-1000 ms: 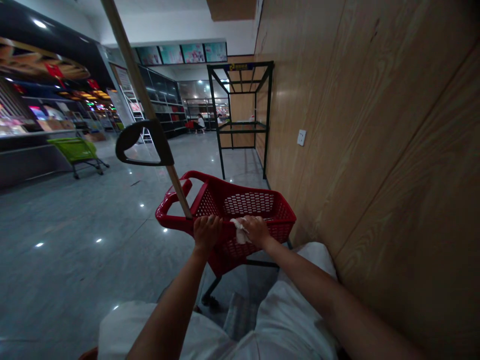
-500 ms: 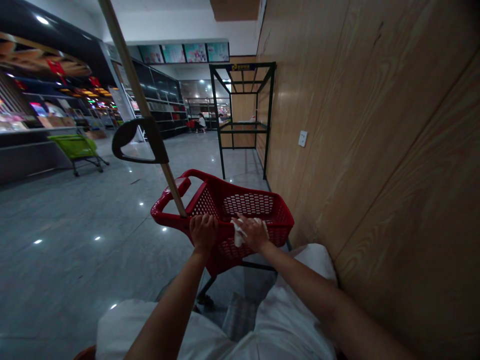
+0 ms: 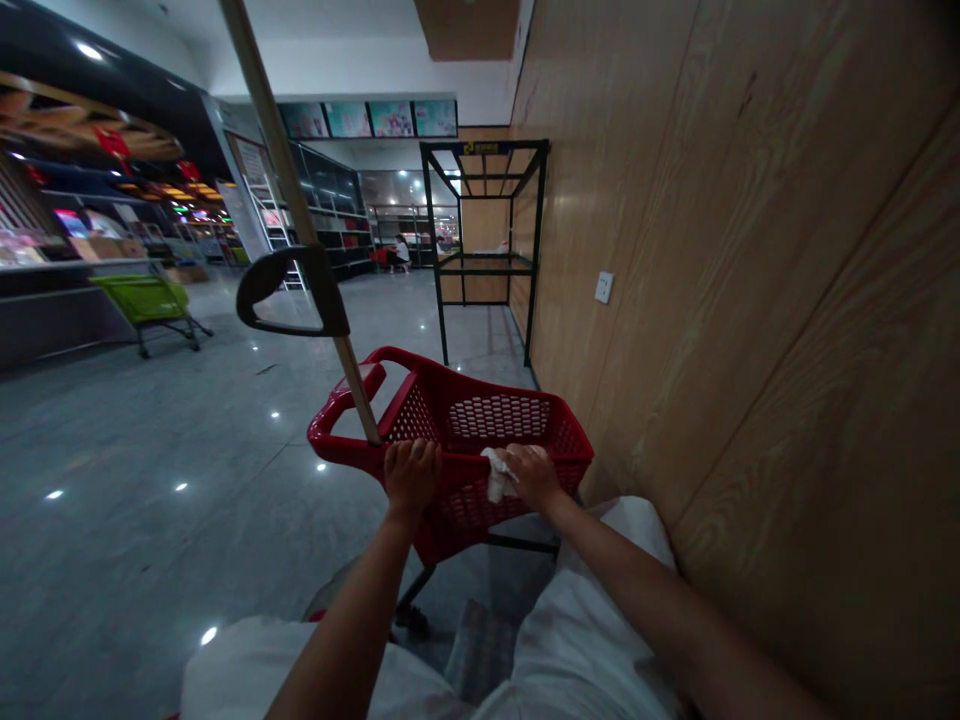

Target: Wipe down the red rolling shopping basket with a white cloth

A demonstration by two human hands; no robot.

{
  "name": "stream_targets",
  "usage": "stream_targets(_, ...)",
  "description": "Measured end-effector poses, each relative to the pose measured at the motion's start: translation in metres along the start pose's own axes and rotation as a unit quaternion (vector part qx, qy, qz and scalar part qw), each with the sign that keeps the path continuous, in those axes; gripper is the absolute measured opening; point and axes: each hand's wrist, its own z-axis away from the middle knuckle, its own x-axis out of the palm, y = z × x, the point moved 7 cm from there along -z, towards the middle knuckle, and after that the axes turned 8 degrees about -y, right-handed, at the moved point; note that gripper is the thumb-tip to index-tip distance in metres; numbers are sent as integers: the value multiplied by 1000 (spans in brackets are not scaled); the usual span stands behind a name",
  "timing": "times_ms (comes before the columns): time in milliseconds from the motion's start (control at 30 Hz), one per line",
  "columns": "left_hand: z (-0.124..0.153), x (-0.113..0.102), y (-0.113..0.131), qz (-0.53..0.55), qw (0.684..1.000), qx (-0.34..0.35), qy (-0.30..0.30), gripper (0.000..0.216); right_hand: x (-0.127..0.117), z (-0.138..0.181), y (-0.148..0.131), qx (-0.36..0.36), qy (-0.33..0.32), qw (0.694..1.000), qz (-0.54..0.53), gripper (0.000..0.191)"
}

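A red plastic shopping cart point(image 3: 495, 412) with a perforated basket stands side-on in front of my knees. My left hand point(image 3: 411, 475) is closed over its near rim, close to the handle end. Further right along the same rim, my right hand point(image 3: 531, 475) presses a crumpled white cloth point(image 3: 499, 478) against the red plastic, fingers bent over the edge. Just beyond my left hand a wooden pole point(image 3: 279, 150) with a black D-shaped grip point(image 3: 292, 292) slants upward; its lower end meets the cart near the handle.
A wood-panelled wall point(image 3: 720, 300) runs close along my right, with a white socket point(image 3: 604, 288) on it. Ahead stands a dark metal rack point(image 3: 487, 265). A green cart point(image 3: 146, 300) stands at the left by a counter. Far back, a person point(image 3: 401, 252) crouches near shelves.
My right hand has slid right along the rim with the cloth. My left hand keeps its hold on the rim. The whole view has shifted slightly.
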Motion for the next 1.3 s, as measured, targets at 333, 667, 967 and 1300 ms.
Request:
stream_targets(333,-3,-2,9,25,998,-62,11,25,-11,27,25,61,34,997,36,55)
stream_targets(667,0,-2,7,-1,1000,-28,4,20,-25,-51,-90,61,11,994,-95,35)
stream_targets(967,1,-1,5,33,999,-1,7,24,-11,8,12,44,-56,997,4,32)
stream_targets(1300,-4,-5,17,3,998,-52,18,24,-15,26,17,165,-31,986,-14,32)
